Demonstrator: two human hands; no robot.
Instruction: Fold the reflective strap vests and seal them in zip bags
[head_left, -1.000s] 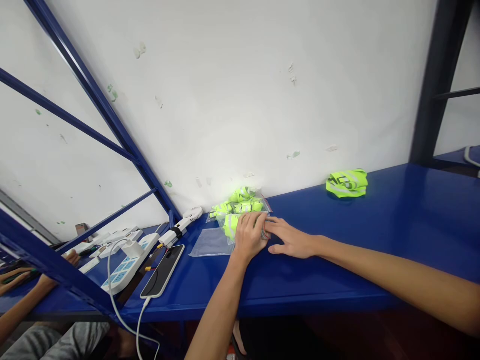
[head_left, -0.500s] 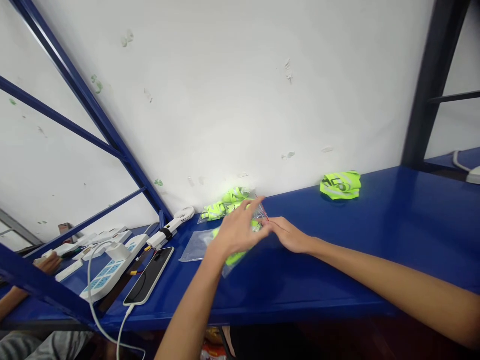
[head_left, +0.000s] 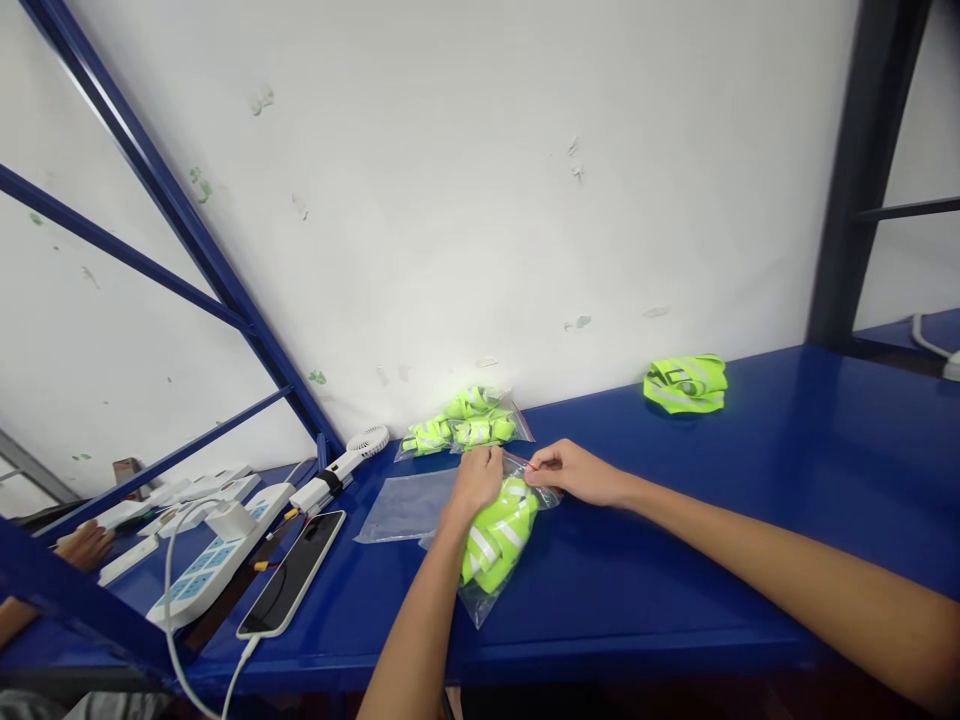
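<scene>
A clear zip bag (head_left: 498, 545) with a folded neon-yellow reflective strap inside lies on the blue table in front of me. My left hand (head_left: 480, 478) is closed on the bag's top edge at its left side. The fingers of my right hand (head_left: 564, 470) pinch the same edge, with its red strip, at the right corner. Just left of the bag lies a flat clear plastic bag (head_left: 409, 503), partly behind my left wrist. Against the wall rest several packed neon-yellow bundles (head_left: 472, 420). A loose folded neon-yellow reflective strap (head_left: 685, 384) sits farther right.
To the left are a phone (head_left: 294, 575) on a charging cable, a white power strip (head_left: 225, 555) and a small white fan (head_left: 367, 440). Blue frame bars (head_left: 247, 320) rise there. Beyond them a person's hand (head_left: 86, 543) rests on the neighbouring table.
My left hand has gone from spread fingers to a closed grip on the bag's top edge. The bag now lies lower and more fully in view; my right hand still pinches its corner.
</scene>
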